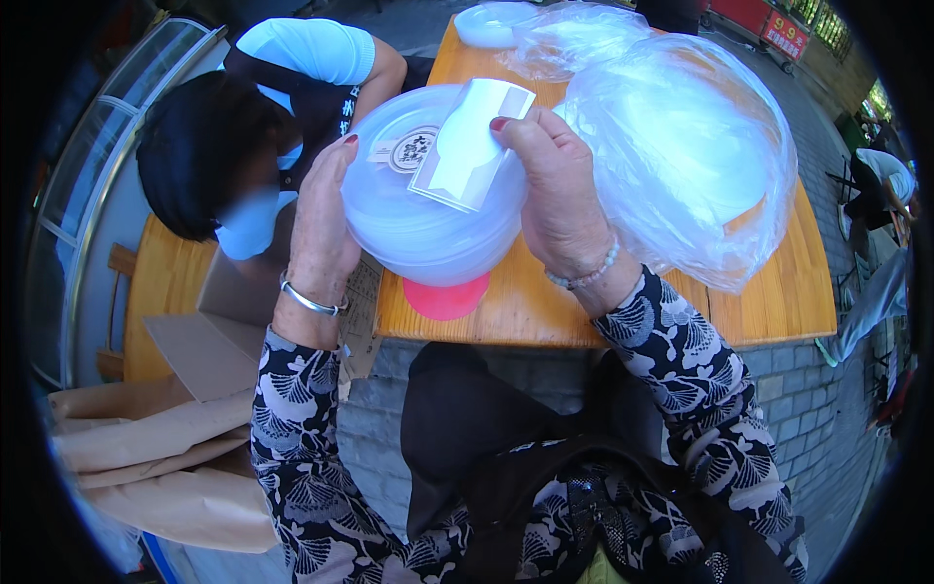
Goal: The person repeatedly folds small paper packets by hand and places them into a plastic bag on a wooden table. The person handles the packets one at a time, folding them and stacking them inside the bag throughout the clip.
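Note:
A stack of round translucent plastic lids (pixel 438 233) stands at the near edge of the wooden table, with a round printed sticker (pixel 414 150) on the top one. My left hand (pixel 325 204) rests against the left side of the stack. My right hand (pixel 558 186) pinches a stack of white label sheets (pixel 474 146) between thumb and fingers, above the right part of the lids. Beneath the stack, a red round piece (pixel 446 296) shows at the table edge.
A clear plastic bag (pixel 678 153) with round white plastic items covers the table's right side. More round plastic pieces (pixel 485 25) lie at the far end. A person (pixel 219 153) leans in at left, above an open cardboard box (pixel 208 350).

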A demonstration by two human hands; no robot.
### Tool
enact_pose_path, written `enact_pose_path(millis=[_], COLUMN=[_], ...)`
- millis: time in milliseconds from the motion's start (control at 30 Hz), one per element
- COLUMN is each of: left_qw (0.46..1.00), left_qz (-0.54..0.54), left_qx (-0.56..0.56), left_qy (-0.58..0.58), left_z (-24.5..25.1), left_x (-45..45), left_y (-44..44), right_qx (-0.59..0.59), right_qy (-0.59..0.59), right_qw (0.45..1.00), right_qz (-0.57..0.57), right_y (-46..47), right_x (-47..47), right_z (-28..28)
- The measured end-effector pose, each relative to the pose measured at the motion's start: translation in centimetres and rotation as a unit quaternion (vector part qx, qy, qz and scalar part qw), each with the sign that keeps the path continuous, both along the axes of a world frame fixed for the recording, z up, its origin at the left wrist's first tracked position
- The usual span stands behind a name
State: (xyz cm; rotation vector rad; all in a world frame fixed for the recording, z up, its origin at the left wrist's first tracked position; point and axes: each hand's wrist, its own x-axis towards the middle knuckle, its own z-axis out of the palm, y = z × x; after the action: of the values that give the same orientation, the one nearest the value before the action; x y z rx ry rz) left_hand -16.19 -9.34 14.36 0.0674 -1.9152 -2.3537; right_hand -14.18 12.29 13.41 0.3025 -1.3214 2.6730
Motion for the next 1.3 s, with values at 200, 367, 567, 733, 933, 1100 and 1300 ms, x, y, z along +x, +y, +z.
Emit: enact_pose_path(millis=[200, 367, 567, 733, 933, 1100, 1300], left_qw=[0.999, 0.994, 0.990, 0.998, 0.998, 0.993, 0.994], left_qz=[0.050, 0.009, 0.022, -0.015, -0.032, -0.055, -0.047], left_qx=[0.019, 0.095, -0.108, -0.020, 0.004, 0.103, 0.102], left_qy=[-0.008, 0.058, 0.088, 0.064, 0.049, -0.007, 0.005], left_z=[1.2, 0.1, -0.6, 0.7, 0.0, 0.0, -0.7], left_x=[0.9, 0.3, -0.3, 1.4, 0.7, 1.1, 0.6], left_y=[1.6, 1.9, 0.0, 1.7, 0.3, 1.4, 1.2], right_qx=[0.042, 0.094, 0.039, 0.048, 0.042, 0.087, 0.049], right_qy=[0.025, 0.000, 0.011, 0.010, 0.031, 0.041, 0.045], right_qw=[0.997, 0.993, 0.997, 0.996, 0.996, 0.991, 0.997], right_qz=[-0.061, -0.074, -0.058, -0.073, -0.074, -0.097, -0.043], right_y=[-1.2, -1.4, -0.6, -1.5, -0.4, -0.6, 0.0], right_x=[-0.9, -1.7, -0.6, -0.4, -0.9, -1.3, -0.9], right_z=[-0.3, -1.2, -1.1, -0.9, -0.9, -1.0, -0.4])
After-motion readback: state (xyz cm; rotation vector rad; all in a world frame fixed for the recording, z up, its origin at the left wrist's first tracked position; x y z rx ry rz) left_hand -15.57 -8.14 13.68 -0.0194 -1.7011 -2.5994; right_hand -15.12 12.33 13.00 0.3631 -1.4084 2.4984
